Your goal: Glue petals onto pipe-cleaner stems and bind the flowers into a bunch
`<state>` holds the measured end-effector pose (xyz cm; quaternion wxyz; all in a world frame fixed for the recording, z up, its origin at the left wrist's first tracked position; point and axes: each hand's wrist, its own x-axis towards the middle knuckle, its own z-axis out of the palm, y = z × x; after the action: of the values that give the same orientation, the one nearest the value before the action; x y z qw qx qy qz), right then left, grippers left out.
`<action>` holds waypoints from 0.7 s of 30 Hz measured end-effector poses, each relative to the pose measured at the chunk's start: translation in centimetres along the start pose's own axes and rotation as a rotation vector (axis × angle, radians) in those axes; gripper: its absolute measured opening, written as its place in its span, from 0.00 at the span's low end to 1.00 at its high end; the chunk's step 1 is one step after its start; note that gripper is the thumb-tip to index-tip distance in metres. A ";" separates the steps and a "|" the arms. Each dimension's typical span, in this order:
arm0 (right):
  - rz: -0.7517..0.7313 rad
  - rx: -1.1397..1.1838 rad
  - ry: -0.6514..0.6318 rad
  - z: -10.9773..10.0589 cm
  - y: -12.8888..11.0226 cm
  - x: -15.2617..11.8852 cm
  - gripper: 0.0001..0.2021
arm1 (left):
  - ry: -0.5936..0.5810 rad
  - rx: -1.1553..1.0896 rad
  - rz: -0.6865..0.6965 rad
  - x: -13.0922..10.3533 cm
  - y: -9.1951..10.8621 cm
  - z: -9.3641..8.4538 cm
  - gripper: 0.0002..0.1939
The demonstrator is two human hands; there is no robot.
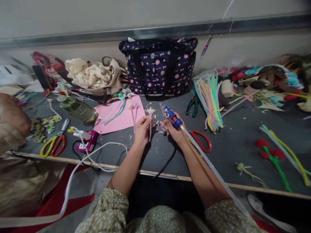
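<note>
My left hand (pixel 143 129) pinches the stem of a small pipe-cleaner flower (pixel 151 111) with a pale, spiky head, held upright over the dark table. To the right of it, my right hand (pixel 175 127) is wrapped around a blue glue gun (pixel 173 117), its nozzle pointing away to the upper left. A long clear glue stick (pixel 206 158) runs out of the gun's back along my right forearm. Little scraps (pixel 159 125) are scattered between my hands. Two pipe-cleaner flowers (pixel 134 111) lie on the pink sheet (pixel 107 124) left of my left hand.
A dark patterned bag (pixel 162 69) stands against the wall. Pipe cleaners (pixel 210 103), green pliers (pixel 193 106) and red-handled scissors (pixel 202 140) lie at right. At left are a bottle (pixel 79 108), scissors (pixel 57 140), a purple power strip (pixel 88 140) and a co-worker's hand (pixel 14 113).
</note>
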<state>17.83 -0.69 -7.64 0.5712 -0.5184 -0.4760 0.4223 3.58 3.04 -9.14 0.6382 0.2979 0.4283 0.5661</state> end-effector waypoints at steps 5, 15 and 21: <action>-0.093 -0.079 -0.037 -0.1 0.2 -0.4 0.18 | 0.056 -0.001 0.038 -0.2 0.3 0.0 0.13; -0.014 -0.127 -0.159 -0.4 1.8 -0.4 0.17 | 0.072 0.009 0.055 -0.1 0.5 0.0 0.13; 0.005 -0.123 -0.164 -0.3 1.4 -0.4 0.17 | 0.046 -0.004 0.085 -0.1 0.3 -0.1 0.12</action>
<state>18.08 -1.04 -9.10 0.4965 -0.5172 -0.5449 0.4348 3.33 3.01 -8.91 0.6044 0.3013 0.4285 0.6002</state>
